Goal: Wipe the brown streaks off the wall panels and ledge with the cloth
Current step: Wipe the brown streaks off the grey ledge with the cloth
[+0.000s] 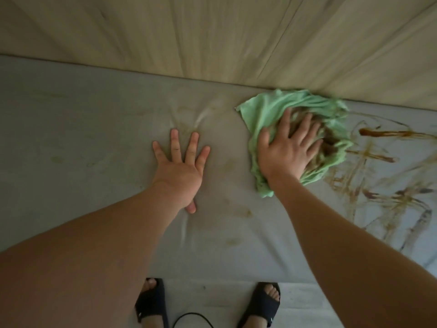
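Wall panels [212, 31] of pale wood fill the top of the frame. Below them the grey ledge [71, 114] looks mostly clean at left, with heavy brown streaks [387, 133] at right. The wiping seems about midway, and the next pass should push rightward into them. The green cloth [264, 110], centre-right against the wall seam, is bunched, longest from the seam downward. The right hand [288, 150] presses it with spread fingers. The left hand [182, 171] lies splayed and empty on the ledge.

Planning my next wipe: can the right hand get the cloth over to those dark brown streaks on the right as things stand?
Probably yes. The right hand presses the green cloth right beside the brown streaks, and nothing stands between them. The left hand lies flat, well clear.
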{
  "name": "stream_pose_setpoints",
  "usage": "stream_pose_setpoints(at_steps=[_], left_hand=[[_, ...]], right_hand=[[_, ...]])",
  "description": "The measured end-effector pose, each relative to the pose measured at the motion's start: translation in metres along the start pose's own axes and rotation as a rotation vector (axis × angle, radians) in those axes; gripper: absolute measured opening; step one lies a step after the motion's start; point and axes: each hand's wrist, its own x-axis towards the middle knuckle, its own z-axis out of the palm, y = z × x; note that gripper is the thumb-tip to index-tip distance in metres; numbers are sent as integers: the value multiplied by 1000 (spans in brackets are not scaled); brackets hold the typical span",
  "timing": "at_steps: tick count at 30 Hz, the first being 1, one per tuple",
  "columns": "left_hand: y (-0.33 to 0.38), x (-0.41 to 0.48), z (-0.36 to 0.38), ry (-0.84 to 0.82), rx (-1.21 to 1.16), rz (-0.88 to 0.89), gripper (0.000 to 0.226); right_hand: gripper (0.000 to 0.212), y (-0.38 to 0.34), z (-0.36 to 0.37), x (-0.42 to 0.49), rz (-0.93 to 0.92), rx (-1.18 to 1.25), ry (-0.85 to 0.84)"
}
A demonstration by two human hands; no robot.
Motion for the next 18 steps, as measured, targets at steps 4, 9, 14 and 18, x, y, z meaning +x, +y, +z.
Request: stream_pose_setpoints(at_steps=[4, 9, 14, 18], left_hand=[[3, -2, -1, 1, 16, -30, 160], [11, -10, -2, 28, 44, -97, 159], [26, -28, -12, 32, 91, -161, 155], [61, -32, -32, 1, 11, -212, 128]], right_hand=[[77, 7, 9, -73, -340, -51, -56], [72, 65, 9, -115, -663, -89, -78], [74, 148, -10, -100, -341, -51, -9], [79, 197, -26, -92, 17, -3, -21]])
